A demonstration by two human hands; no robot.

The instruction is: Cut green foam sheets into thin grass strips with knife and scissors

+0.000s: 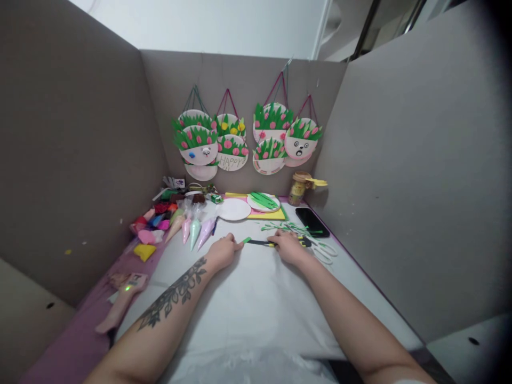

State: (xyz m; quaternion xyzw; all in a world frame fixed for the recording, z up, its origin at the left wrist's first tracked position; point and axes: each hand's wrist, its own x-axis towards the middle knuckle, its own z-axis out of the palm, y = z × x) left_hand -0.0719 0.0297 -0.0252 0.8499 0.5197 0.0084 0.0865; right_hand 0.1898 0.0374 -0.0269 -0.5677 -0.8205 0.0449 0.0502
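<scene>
Toward the worktop's (256, 298) far edge, both hands rest on the white surface. Left hand (222, 252) pinches a green strip (247, 240) by its tip; right hand (288, 246) is closed around scissors (262, 243). Phone (312, 222) lies near the right edge.

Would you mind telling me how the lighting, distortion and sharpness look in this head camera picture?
In the head view the light is soft and even, with only faint shadows under the left hand and right hand on the white table. The wide lens bends the grey partition walls outward, and the right edge darkens into a vignette. The green strip between the hands and the hanging paper-plate crafts look slightly soft.
</scene>
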